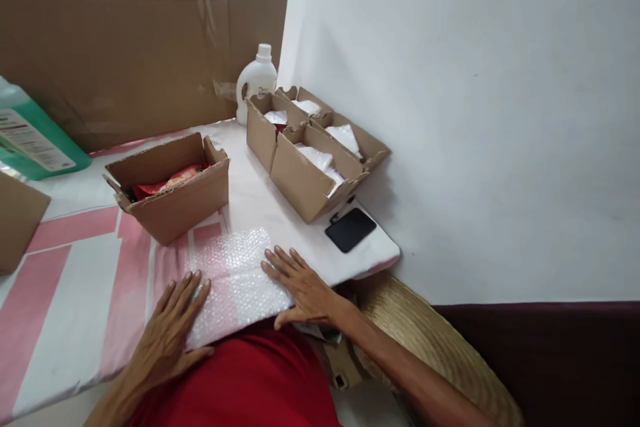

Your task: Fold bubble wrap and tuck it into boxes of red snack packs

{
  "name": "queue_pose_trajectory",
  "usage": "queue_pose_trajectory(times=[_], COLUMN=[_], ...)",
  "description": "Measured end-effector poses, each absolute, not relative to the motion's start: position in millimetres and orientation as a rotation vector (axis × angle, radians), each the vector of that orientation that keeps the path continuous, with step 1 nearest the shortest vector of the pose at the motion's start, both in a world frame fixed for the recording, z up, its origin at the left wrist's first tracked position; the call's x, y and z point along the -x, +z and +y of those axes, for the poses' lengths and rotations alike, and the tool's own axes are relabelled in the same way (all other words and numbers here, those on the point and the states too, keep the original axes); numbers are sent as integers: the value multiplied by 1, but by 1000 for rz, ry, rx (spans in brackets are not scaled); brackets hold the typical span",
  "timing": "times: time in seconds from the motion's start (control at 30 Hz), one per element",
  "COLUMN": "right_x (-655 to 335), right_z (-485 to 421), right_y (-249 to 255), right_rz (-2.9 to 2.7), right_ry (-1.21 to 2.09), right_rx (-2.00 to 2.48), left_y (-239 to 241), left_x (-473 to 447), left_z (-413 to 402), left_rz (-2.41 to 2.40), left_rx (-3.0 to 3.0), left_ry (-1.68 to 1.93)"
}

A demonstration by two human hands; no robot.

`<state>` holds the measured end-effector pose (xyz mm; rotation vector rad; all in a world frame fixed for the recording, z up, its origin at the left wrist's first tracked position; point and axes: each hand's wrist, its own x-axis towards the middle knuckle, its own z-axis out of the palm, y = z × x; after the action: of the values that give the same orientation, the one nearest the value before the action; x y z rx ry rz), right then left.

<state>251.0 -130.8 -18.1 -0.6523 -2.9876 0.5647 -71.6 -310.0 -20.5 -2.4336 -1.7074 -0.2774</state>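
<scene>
A sheet of clear bubble wrap (237, 280) lies flat at the table's front edge, the pink and white cloth showing through it. My left hand (173, 323) rests along its left side, fingers stretched out. On the right side, my right hand (300, 287) lies with spread fingers, the tips touching the sheet's edge. Neither hand grips anything. Just beyond the wrap stands an open cardboard box (183, 203) with a red packet (173, 181) inside.
Several open cardboard boxes (305, 180) with bubble-wrapped contents stand against the wall. Near them are a black phone (351, 229) and a white bottle (260, 77). A green liquid jug (43, 137) leans at left, before a tall cardboard panel (125, 60). A woven basket (430, 340) sits below, right.
</scene>
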Motion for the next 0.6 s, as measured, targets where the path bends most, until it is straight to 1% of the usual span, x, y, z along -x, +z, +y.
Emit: queue_pose_trajectory(times=[0.13,0.3,0.5,0.6], right_x=[-266,-271,-264,-251], right_z=[-142,-145,-141,-144], right_y=[-28,-35,-42,-45], right_rz=[-3046,-2974,-2607,-2376], right_ry=[521,555,657,677], right_rx=[561,615,607,709], left_y=[-17,-17,-22,-22], left_x=[71,80,91,88], left_z=[-330,-343,-334,-325], left_rz=[-1650,-1667,-1809,-1853], left_rx=[2451,2507,2461,2407], left_ry=[-326,-432,-762,-947])
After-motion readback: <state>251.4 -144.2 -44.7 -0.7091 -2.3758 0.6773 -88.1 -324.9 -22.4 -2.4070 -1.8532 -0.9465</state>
